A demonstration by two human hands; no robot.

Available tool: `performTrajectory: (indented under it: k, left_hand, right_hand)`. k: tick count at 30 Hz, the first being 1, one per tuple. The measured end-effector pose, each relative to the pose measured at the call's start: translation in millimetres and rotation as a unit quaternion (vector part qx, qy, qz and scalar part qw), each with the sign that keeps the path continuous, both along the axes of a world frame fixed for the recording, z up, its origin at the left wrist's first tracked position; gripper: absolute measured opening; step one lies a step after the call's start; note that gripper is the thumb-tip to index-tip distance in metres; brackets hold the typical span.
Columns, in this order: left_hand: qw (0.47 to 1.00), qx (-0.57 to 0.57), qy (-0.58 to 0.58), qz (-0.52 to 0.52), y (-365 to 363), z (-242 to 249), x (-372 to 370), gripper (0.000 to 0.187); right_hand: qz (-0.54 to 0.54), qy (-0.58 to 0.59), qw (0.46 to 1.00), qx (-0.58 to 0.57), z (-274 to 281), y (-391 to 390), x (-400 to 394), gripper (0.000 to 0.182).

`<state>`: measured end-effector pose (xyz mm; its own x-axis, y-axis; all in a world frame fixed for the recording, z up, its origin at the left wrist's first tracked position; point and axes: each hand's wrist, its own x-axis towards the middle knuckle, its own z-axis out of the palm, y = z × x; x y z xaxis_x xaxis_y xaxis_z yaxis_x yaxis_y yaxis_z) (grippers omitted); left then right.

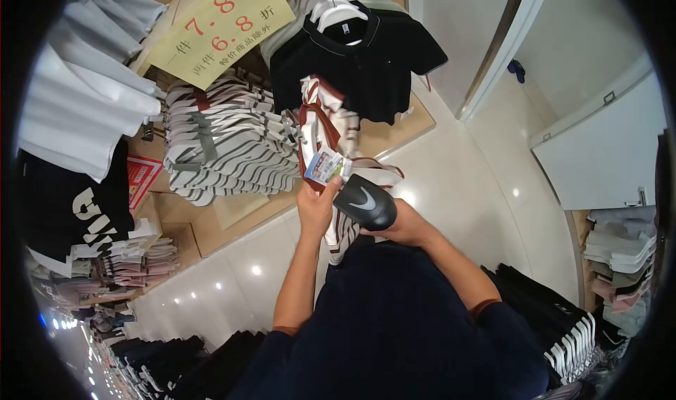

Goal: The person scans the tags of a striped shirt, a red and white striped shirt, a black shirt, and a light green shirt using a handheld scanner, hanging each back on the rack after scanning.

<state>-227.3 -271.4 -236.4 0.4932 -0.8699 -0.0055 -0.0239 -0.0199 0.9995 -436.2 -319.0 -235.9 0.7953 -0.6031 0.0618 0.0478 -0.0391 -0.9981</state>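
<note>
My left hand (316, 204) is closed, with the thumb pressing on a price tag (325, 166) printed in blue, white and green. My right hand (404, 225) is wrapped round a black barcode scanner (366, 204) with a grey V-shaped mark. The scanner's front end is close beside the tag and the left thumb. White shirts with red-brown and dark stripes (317, 129) hang just beyond my hands, and striped cloth shows below them too. My right fingers are mostly hidden under the scanner.
A black polo shirt (359, 62) hangs ahead on a rack. Folded-looking striped shirts (225, 136) hang to the left below a yellow sale sign (224, 30). White garments (91, 97) hang at far left. Black clothes on hangers (542, 315) are at lower right, near a white cabinet (598, 146).
</note>
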Motion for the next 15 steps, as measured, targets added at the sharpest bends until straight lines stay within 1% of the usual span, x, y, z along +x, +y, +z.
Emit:
performTrajectory:
  k: [3, 4, 7, 8, 9, 11, 13, 14, 15]
  left_hand:
    - [1.000, -0.002, 0.016, -0.005, 4, -10, 1, 0.028]
    - [1.000, -0.005, 0.004, -0.014, 6, -12, 2, 0.028]
    - [0.999, -0.008, -0.026, -0.033, 16, -12, 10, 0.031]
    - [0.999, -0.004, -0.031, -0.036, 19, -9, 15, 0.032]
    - [0.999, -0.002, -0.037, -0.037, 23, -5, 20, 0.033]
    - [0.988, 0.070, -0.127, -0.053, 32, -5, 41, 0.037]
    - [0.963, 0.165, -0.196, -0.083, 45, -5, 60, 0.038]
    - [0.958, 0.161, -0.211, -0.111, 53, -13, 67, 0.042]
    - [0.941, 0.153, -0.265, -0.141, 56, -7, 69, 0.043]
  right_hand:
    - [-0.028, -0.012, 0.999, 0.027, -1, 7, 1, 0.044]
    - [-0.041, -0.017, 0.998, 0.040, 0, 8, 0, 0.041]
    - [-0.109, 0.050, 0.991, 0.058, 3, 6, -8, 0.037]
    - [-0.134, 0.096, 0.980, 0.107, 10, 3, -15, 0.032]
    - [-0.154, 0.173, 0.966, 0.110, 12, -4, -22, 0.034]
    - [-0.195, 0.170, 0.952, 0.161, -25, -14, -39, 0.029]
    - [-0.273, 0.055, 0.941, 0.191, -37, -17, -43, 0.025]
    - [-0.272, 0.054, 0.941, 0.194, -40, -22, -44, 0.022]
    - [-0.289, 0.042, 0.941, 0.171, -39, -25, -37, 0.020]
